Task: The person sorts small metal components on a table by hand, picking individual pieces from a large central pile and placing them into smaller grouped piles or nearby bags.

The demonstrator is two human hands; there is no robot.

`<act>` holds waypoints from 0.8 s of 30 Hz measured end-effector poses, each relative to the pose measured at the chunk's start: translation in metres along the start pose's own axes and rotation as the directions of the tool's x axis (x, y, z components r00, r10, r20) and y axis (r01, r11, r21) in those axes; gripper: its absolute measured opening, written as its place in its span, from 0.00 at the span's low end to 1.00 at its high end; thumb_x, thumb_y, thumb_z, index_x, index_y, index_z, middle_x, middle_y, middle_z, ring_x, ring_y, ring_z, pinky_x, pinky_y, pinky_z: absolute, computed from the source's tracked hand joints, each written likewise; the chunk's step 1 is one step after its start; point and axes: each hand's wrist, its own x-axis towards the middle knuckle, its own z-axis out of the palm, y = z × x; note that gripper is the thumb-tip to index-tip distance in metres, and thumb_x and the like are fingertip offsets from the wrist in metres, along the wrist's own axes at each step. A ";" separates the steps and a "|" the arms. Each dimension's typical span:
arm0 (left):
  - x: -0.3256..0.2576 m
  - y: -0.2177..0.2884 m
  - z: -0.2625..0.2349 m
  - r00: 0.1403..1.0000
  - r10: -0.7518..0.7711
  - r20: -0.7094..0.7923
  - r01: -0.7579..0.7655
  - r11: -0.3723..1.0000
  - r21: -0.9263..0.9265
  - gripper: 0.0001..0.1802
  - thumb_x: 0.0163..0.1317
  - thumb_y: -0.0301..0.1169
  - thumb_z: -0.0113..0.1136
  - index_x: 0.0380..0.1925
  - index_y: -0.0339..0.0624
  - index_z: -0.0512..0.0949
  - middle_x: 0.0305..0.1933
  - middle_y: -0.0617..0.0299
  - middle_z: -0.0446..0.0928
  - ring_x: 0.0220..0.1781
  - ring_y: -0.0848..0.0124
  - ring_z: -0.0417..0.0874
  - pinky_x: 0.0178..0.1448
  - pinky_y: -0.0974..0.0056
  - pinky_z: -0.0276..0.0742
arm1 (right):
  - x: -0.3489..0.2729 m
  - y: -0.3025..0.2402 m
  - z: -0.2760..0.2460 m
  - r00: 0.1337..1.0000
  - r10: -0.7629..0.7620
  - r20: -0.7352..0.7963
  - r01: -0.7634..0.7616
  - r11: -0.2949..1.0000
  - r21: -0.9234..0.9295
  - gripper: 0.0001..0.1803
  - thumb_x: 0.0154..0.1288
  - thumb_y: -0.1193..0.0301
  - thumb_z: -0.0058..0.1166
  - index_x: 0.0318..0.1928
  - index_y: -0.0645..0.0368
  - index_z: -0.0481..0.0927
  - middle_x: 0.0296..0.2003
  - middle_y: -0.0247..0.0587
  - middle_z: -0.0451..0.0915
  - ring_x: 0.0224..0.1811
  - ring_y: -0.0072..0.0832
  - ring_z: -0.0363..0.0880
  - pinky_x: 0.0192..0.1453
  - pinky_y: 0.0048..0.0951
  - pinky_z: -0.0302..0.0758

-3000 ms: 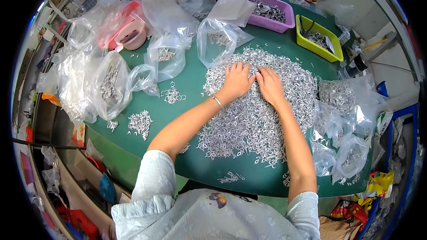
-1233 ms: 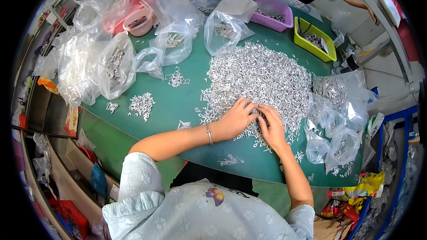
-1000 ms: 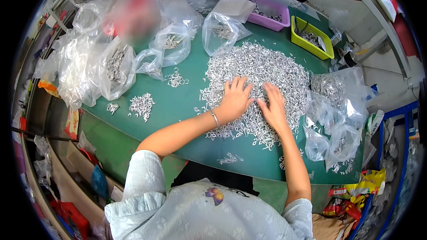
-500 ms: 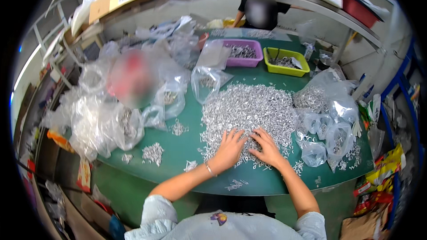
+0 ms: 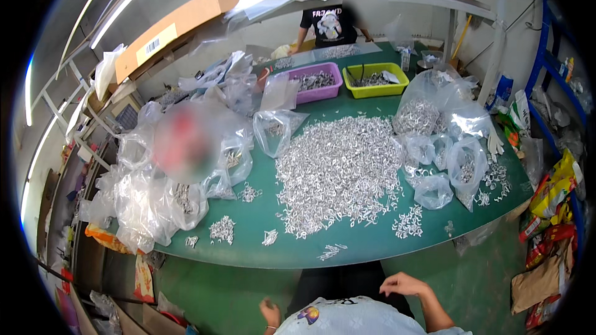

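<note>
My left hand (image 5: 270, 314) is drawn back off the table beside my lap, its fingers curled in with nothing seen in them. On the other side of my lap, my right hand (image 5: 405, 285) hangs over my thigh with fingers loosely closed and no item showing. Both hands are apart from the table (image 5: 372, 252). Across its middle spreads a wide heap of small silvery metal hooks (image 5: 338, 174). Smaller piles of them lie around it: one (image 5: 408, 222) at the right, another (image 5: 222, 230) at the left, and a few loose pieces (image 5: 331, 252) near the front edge.
Clear plastic bags (image 5: 127, 192) crowd the left side, and more bags (image 5: 417, 116) of metal pieces stand at the right. A purple basin (image 5: 323, 93) and a yellow-green basin (image 5: 377, 90) sit at the back. Beyond them is another person (image 5: 329, 28). Overhead runs a loaded shelf (image 5: 428, 1).
Both hands have left the metal heap and come back toward my body, off the table. The heap's near edge and the pile at its right are now uncovered. My view has shifted.
</note>
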 end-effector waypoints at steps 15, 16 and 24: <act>0.003 -0.054 0.076 0.298 -0.740 0.604 0.595 0.638 0.489 0.16 0.57 0.31 0.51 0.43 0.36 0.77 0.41 0.52 0.76 0.45 0.61 0.75 0.51 0.61 0.69 | 0.092 0.312 0.003 0.659 0.717 -0.227 -0.722 0.687 0.076 0.17 0.60 0.66 0.54 0.46 0.63 0.80 0.44 0.45 0.79 0.44 0.34 0.76 0.49 0.37 0.73; 0.010 -0.049 0.090 0.298 -0.741 0.602 0.603 0.635 0.482 0.16 0.57 0.32 0.51 0.43 0.36 0.77 0.41 0.52 0.77 0.45 0.61 0.75 0.50 0.61 0.70 | 0.102 0.302 -0.006 0.640 0.729 -0.242 -0.734 0.673 0.085 0.17 0.60 0.66 0.54 0.46 0.63 0.80 0.44 0.45 0.79 0.44 0.34 0.76 0.49 0.37 0.73; 0.047 -0.027 0.126 0.278 -0.738 0.615 0.607 0.631 0.483 0.20 0.60 0.41 0.51 0.44 0.37 0.78 0.39 0.55 0.78 0.41 0.66 0.76 0.46 0.63 0.72 | 0.147 0.249 -0.042 0.598 0.723 -0.347 -0.733 0.668 0.129 0.17 0.62 0.65 0.48 0.45 0.63 0.80 0.45 0.46 0.79 0.46 0.33 0.76 0.51 0.38 0.72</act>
